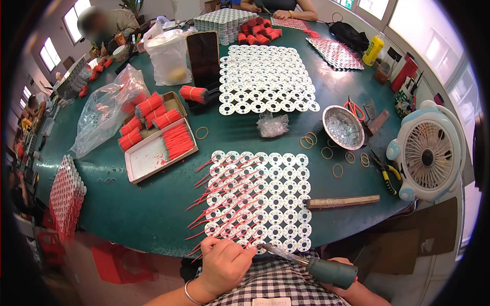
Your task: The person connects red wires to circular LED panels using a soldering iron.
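A panel of round white circuit boards [275, 188] lies on the green table in front of me. Red wires [224, 201] stick out from its left columns, their loose ends pointing left. At the panel's near edge my left hand [224, 262] is closed in a pinch on a red wire, its far end hidden by the fingers. My right hand [352, 283] grips a soldering iron [329, 272] by its dark green handle. The iron's metal tip reaches left to the bottom row of boards, close beside my left fingertips.
Left stands a box [148, 160] of bundled red wires. Stacked white board panels [268, 79] lie beyond. A wooden strip [343, 202], pliers [389, 176], a metal bowl [343, 127] and a fan [427, 155] are on the right. Across the table another person's hands [278, 11] work.
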`<action>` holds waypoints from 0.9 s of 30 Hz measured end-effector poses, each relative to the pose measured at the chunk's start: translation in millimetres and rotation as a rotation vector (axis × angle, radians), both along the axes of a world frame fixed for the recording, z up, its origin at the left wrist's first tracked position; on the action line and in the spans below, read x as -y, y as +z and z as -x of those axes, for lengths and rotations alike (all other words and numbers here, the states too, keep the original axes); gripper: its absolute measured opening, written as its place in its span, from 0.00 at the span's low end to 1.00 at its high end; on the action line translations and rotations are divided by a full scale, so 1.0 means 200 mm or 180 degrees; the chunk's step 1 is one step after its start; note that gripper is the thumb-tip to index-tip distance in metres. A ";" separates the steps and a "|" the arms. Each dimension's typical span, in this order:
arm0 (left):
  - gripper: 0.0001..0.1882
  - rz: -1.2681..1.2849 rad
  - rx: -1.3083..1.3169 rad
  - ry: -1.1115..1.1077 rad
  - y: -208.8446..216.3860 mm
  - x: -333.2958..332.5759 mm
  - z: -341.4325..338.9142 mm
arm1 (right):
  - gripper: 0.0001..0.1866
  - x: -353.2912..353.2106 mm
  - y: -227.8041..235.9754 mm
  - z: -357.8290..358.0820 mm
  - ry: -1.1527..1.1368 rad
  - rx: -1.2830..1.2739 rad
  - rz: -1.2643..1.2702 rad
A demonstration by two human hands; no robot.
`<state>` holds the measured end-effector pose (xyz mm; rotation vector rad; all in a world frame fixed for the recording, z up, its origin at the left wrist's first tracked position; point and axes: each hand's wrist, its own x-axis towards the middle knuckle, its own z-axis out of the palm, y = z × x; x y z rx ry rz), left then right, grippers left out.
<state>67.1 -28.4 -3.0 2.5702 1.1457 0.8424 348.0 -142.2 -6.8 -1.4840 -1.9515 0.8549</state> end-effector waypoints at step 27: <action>0.07 -0.0161 -0.0210 0.0066 0.01 0.03 -0.03 | 0.14 0.07 0.08 0.01 -0.0685 -0.0626 0.0599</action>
